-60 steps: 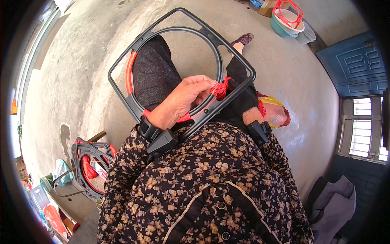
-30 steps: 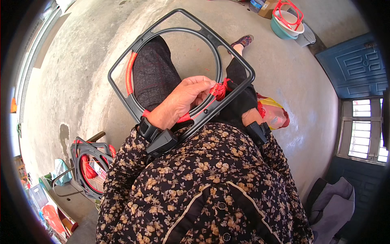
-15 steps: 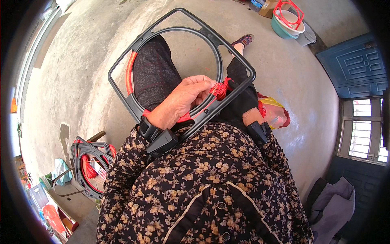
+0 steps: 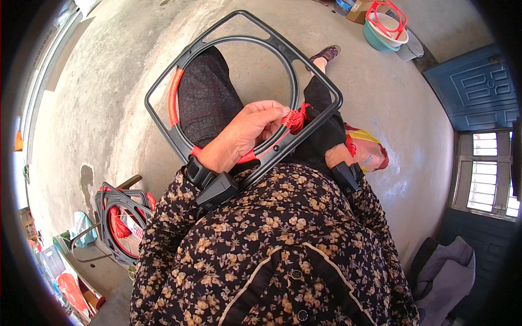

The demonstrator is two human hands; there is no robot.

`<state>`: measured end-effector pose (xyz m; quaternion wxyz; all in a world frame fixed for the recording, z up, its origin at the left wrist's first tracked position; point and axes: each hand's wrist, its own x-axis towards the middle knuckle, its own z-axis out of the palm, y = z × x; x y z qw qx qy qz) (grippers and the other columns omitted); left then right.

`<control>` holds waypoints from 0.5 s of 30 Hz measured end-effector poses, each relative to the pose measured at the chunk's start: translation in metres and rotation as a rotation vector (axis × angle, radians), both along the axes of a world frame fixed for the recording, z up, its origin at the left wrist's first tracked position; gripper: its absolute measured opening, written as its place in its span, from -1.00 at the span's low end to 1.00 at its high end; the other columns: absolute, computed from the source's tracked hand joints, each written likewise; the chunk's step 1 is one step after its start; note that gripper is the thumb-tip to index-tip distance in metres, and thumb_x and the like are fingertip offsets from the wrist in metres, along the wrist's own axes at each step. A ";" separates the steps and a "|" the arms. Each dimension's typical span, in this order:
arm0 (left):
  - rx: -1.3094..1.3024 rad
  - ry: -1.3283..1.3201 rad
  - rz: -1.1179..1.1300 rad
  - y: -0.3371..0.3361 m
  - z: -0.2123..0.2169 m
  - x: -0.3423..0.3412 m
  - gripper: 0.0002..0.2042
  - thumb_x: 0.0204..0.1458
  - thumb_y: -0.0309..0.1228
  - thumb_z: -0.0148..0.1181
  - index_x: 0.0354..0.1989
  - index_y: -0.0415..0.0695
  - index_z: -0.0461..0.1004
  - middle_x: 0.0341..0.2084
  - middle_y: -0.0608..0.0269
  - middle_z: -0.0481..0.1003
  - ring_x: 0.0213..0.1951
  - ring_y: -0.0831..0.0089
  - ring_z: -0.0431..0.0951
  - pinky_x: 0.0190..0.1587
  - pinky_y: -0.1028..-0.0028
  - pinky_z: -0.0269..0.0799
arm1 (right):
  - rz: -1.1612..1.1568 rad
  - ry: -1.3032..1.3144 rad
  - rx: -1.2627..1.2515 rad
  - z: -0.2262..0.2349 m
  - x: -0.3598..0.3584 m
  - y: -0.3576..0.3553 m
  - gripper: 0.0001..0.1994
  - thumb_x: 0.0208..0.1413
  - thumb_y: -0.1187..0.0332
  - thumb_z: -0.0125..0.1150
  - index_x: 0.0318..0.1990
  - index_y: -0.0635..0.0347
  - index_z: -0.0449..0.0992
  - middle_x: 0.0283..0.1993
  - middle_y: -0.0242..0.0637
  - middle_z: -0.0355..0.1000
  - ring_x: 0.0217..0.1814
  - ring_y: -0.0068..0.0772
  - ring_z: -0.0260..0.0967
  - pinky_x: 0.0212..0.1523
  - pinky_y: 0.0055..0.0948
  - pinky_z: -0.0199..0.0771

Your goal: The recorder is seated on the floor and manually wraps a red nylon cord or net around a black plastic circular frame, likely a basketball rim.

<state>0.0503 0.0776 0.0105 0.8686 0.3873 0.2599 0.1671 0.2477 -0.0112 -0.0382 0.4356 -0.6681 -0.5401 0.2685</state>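
From where I stand, the head camera sits high on the person, looking steeply down and slightly forward, near enough that the flowered jacket [image 4: 272,217] fills six o'clock and the left hand [image 4: 242,125] falls close to centre; its wide fisheye takes in concrete floor [image 4: 179,27] at eleven and a bowed blue door [image 4: 484,84] at two

We bring the left forearm [image 4: 171,204] up from the lower left, with the left hand [image 4: 235,133] turned inward across the front of the body. We press the left thumb [image 4: 272,114] against the fingers in a pinch. We hold the right forearm [image 4: 372,209] lower right, angled upward; the right hand [image 4: 338,156] shows partly, its fingers hidden.
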 end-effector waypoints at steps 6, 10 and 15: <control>-0.001 0.022 0.013 -0.001 0.001 0.000 -0.84 0.14 -0.32 0.11 -0.41 -0.11 0.49 -0.60 0.52 0.42 -0.57 0.80 0.39 -0.51 0.77 0.30 | -0.012 0.237 -0.072 -0.004 0.001 -0.001 -0.82 0.19 0.32 0.04 -0.22 0.24 0.45 -0.33 -0.36 0.42 -0.33 -0.47 0.33 -0.28 -0.48 0.37; 0.010 0.022 0.009 0.000 0.001 0.000 -0.85 0.13 -0.31 0.12 -0.41 -0.10 0.49 -0.62 0.55 0.38 -0.59 0.80 0.34 -0.53 0.76 0.26 | -0.032 0.473 -0.091 -0.008 0.001 -0.001 -0.83 0.19 0.34 0.04 -0.22 0.24 0.47 -0.32 -0.35 0.44 -0.32 -0.48 0.35 -0.27 -0.50 0.38; 0.012 0.008 0.007 -0.001 0.001 0.000 -0.84 0.12 -0.29 0.13 -0.40 -0.08 0.49 -0.62 0.57 0.36 -0.60 0.81 0.31 -0.55 0.77 0.22 | 0.037 -0.096 -0.019 -0.008 0.005 -0.004 -0.83 0.20 0.36 0.03 -0.20 0.25 0.49 -0.28 -0.32 0.46 -0.29 -0.50 0.37 -0.23 -0.51 0.40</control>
